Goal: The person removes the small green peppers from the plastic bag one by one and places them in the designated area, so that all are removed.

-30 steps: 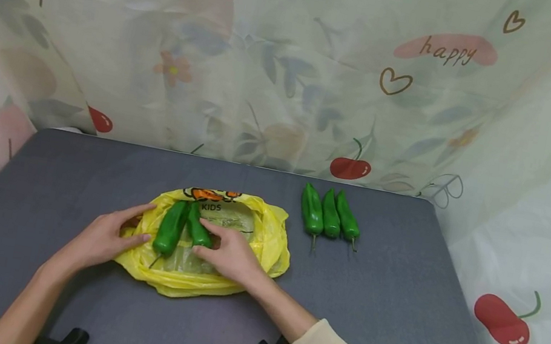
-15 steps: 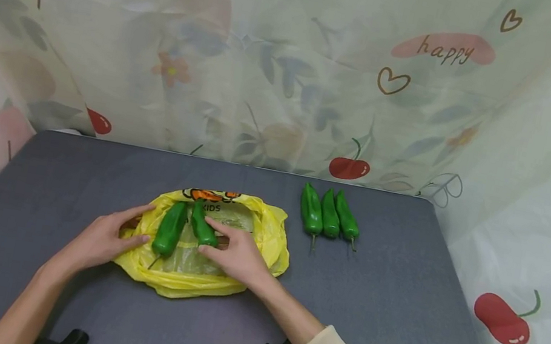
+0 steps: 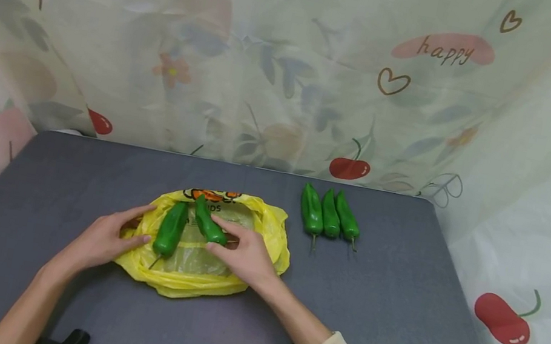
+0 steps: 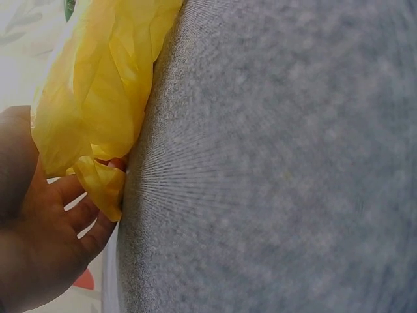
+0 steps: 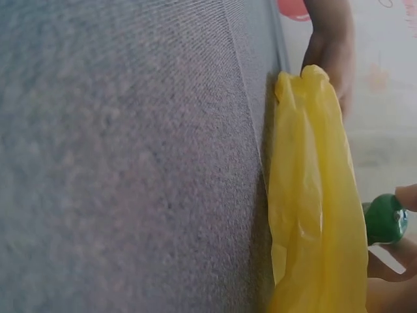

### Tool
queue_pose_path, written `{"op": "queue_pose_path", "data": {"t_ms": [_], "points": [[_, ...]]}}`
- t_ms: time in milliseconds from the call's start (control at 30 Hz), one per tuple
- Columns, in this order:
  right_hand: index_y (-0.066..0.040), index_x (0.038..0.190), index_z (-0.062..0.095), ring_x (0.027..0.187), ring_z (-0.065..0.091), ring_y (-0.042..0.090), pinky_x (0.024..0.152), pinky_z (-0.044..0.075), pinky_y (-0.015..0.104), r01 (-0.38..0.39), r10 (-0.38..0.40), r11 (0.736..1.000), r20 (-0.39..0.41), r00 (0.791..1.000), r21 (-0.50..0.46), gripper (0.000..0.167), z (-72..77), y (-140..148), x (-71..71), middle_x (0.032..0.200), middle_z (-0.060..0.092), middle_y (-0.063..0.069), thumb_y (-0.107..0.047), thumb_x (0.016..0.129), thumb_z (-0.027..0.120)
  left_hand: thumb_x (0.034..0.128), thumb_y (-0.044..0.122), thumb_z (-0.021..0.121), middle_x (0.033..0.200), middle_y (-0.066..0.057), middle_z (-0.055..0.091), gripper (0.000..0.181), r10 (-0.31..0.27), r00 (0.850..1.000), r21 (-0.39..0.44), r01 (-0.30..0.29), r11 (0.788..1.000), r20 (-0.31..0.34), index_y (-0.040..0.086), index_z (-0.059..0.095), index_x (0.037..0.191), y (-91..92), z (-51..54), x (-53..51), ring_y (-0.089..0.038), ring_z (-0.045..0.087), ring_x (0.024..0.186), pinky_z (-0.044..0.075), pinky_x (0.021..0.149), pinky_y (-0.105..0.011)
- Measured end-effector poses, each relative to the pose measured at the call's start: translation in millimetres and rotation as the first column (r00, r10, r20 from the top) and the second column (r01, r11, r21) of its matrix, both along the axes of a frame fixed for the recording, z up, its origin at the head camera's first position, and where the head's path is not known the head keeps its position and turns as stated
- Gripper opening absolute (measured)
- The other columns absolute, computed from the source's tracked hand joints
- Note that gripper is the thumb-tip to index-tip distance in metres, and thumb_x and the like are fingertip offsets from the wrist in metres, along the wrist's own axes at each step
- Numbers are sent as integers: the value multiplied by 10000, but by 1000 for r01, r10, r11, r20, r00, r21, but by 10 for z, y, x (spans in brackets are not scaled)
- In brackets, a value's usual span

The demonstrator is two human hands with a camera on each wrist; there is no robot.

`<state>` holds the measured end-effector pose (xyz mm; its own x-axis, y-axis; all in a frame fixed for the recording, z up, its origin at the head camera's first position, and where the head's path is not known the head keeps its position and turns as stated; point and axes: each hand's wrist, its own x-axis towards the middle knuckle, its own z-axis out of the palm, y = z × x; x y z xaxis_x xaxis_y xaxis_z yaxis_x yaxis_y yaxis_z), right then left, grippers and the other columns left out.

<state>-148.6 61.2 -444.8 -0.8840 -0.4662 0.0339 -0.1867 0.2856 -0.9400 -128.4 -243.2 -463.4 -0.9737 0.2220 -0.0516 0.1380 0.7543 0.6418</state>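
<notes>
Pepper [image 3: 207, 221], green and glossy, slants across the mouth of a yellow bag [image 3: 272, 236], its stem end pinched by the thumb and fingers of the right hand [image 3: 248, 255]. Left of it, within the bag's rim, lies a second pepper [image 3: 170, 230], stem nearward. The left hand [image 3: 102, 237] grips the bag's left edge between thumb and fingers. A strip of grey counter [image 3: 394, 316] separates the bag from three peppers [image 3: 331, 215], side by side near the far edge; a broader stretch spreads rightward. Behind hangs a printed curtain [image 3: 277, 98].
</notes>
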Motion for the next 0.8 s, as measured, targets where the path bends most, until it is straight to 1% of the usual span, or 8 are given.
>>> {"op": "queue_pose_path", "data": {"t_ms": [133, 300, 533, 633, 800], "points": [[-221, 1415, 575, 857, 710, 121, 704, 560, 269, 4, -4, 1000, -7, 1000, -21, 536, 9, 47, 3, 1237, 672, 65, -164, 902, 721, 952, 348, 684, 1300, -220, 597, 651, 0, 1000, -2, 0, 1000, 0, 96, 443, 1501, 0, -7, 3, -366, 574, 1149, 433, 934, -580], [-205, 1412, 580, 847, 711, 135, 716, 559, 270, 23, -24, 998, -16, 1000, -50, 537, -4, 110, -8, 1282, 655, 62, -140, 898, 721, 955, 354, 679, 1313, -221, 590, 654, -3, 1000, 6, 3, 1000, 0, 101, 436, 1506, 5, -13, 6, -365, 573, 1156, 434, 936, -578], [-194, 1412, 579, 861, 704, 129, 724, 562, 277, 56, -59, 997, -41, 997, -62, 533, 13, 189, -29, 1320, 637, 21, -120, 902, 714, 954, 355, 681, 1329, -229, 577, 658, -1, 1000, 10, 1, 1000, 6, 95, 435, 1506, 12, 0, 17, -371, 565, 1166, 428, 944, -586], [-206, 1418, 570, 883, 698, 149, 734, 560, 279, 57, -61, 995, -45, 997, -85, 533, 34, 228, -37, 1367, 605, 12, -122, 910, 708, 952, 355, 683, 1330, -231, 576, 660, 6, 1000, 3, -6, 1000, 11, 95, 435, 1505, 14, 12, 17, -374, 562, 1170, 425, 949, -588], [-209, 1419, 570, 927, 684, 204, 736, 557, 284, 57, -65, 991, -65, 996, -117, 532, 72, 311, -57, 1384, 584, 64, -114, 915, 714, 953, 373, 677, 1328, -231, 577, 662, 2, 1000, 2, -2, 1000, 9, 94, 436, 1504, 11, 25, 9, -373, 564, 1169, 428, 948, -583]]}}
